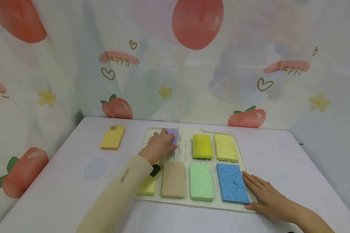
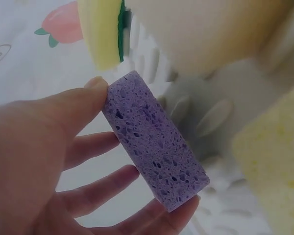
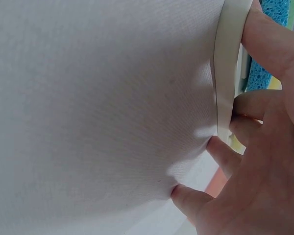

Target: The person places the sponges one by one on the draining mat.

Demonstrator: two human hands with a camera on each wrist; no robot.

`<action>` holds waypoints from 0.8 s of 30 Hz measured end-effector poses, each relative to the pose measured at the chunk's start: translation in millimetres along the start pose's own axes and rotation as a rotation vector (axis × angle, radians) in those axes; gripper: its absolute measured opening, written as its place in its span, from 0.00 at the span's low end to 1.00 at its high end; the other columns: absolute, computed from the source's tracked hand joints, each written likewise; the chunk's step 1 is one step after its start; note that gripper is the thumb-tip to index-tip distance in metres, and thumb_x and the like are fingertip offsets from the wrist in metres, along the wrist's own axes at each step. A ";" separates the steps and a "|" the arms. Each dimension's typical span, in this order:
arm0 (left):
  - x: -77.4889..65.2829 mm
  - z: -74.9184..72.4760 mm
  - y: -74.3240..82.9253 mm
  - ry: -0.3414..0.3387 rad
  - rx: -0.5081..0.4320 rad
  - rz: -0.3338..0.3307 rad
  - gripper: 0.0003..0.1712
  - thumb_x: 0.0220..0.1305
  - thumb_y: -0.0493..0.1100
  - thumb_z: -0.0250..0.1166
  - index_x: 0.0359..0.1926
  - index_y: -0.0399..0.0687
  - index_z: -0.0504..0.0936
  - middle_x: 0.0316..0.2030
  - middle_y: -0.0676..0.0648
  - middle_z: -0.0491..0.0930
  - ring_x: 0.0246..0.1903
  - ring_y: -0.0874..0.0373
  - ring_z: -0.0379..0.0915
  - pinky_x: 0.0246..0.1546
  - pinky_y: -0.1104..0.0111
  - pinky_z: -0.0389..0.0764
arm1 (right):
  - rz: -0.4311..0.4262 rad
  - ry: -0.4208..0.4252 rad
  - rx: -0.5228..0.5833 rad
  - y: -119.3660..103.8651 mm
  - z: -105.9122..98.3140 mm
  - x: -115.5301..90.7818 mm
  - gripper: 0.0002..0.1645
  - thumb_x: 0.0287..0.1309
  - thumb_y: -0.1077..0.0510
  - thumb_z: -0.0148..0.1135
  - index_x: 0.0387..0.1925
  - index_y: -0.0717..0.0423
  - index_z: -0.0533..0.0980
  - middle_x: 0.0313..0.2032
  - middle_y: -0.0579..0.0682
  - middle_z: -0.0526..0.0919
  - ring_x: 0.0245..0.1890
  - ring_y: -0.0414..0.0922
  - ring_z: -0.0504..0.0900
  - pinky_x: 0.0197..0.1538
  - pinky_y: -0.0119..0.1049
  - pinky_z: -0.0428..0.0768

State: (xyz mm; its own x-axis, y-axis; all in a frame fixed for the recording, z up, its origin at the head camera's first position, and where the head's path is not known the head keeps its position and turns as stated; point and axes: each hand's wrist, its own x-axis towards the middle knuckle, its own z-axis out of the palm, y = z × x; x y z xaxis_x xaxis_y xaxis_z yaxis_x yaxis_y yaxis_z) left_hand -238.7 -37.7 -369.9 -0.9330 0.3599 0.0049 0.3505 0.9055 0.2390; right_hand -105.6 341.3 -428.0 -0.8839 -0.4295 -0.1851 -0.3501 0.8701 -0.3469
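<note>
My left hand [image 1: 161,142] pinches a purple sponge [image 2: 157,142] by its edges, thumb on one end and fingertips along the side and other end. In the head view the hand partly covers this purple sponge [image 1: 172,137], which is over the back left of a cream ridged tray [image 1: 189,204]. My right hand [image 1: 265,197] rests at the tray's right edge beside a blue sponge [image 1: 232,183]. Some of its fingers touch the tray rim [image 3: 226,73] and others press the white tablecloth [image 3: 112,122]; they hold nothing.
On the tray also lie a bright yellow sponge [image 1: 202,146], a pale yellow one [image 1: 226,147], a mint green one [image 1: 202,182], a beige one [image 1: 173,180] and a yellow one [image 1: 146,186] under the left forearm. Off the tray, back left, is another yellow sponge [image 1: 112,138].
</note>
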 end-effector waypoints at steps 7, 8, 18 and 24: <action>5.2 1.9 11.8 -0.050 -0.010 -0.023 0.17 0.69 0.54 0.62 0.40 0.44 0.79 0.48 0.38 0.75 0.39 0.42 0.73 0.43 0.53 0.79 | -0.019 0.015 -0.018 0.9 1.2 -0.5 0.58 0.55 0.33 0.64 0.75 0.63 0.56 0.76 0.59 0.54 0.70 0.67 0.55 0.59 0.78 0.60; 6.1 2.7 13.3 -0.055 -0.007 -0.031 0.17 0.69 0.55 0.62 0.40 0.44 0.79 0.49 0.37 0.75 0.40 0.42 0.74 0.44 0.53 0.79 | -0.024 0.021 -0.022 1.1 1.3 -0.5 0.58 0.55 0.33 0.64 0.75 0.63 0.56 0.76 0.58 0.54 0.70 0.67 0.55 0.58 0.78 0.60; -0.5 13.6 24.4 0.029 0.183 0.001 0.21 0.64 0.56 0.67 0.42 0.42 0.78 0.46 0.37 0.75 0.38 0.42 0.76 0.35 0.59 0.84 | -0.026 0.040 -0.031 0.7 1.9 -0.5 0.58 0.54 0.33 0.64 0.74 0.62 0.57 0.76 0.57 0.55 0.70 0.66 0.56 0.58 0.78 0.61; -4.7 15.9 26.1 0.071 0.218 0.019 0.22 0.65 0.57 0.65 0.43 0.42 0.78 0.45 0.38 0.74 0.35 0.44 0.76 0.31 0.60 0.84 | -0.020 0.033 -0.029 1.2 1.5 -0.2 0.58 0.54 0.33 0.65 0.74 0.62 0.57 0.76 0.58 0.55 0.70 0.67 0.57 0.58 0.78 0.61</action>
State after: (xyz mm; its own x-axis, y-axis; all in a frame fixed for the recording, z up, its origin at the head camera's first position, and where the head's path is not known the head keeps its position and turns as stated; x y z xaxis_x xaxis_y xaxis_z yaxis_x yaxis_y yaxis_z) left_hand -223.9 -12.2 -379.2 -0.9267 0.3679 0.0774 0.3705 0.9285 0.0233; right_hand -105.4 342.1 -429.8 -0.8863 -0.4391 -0.1474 -0.3764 0.8682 -0.3234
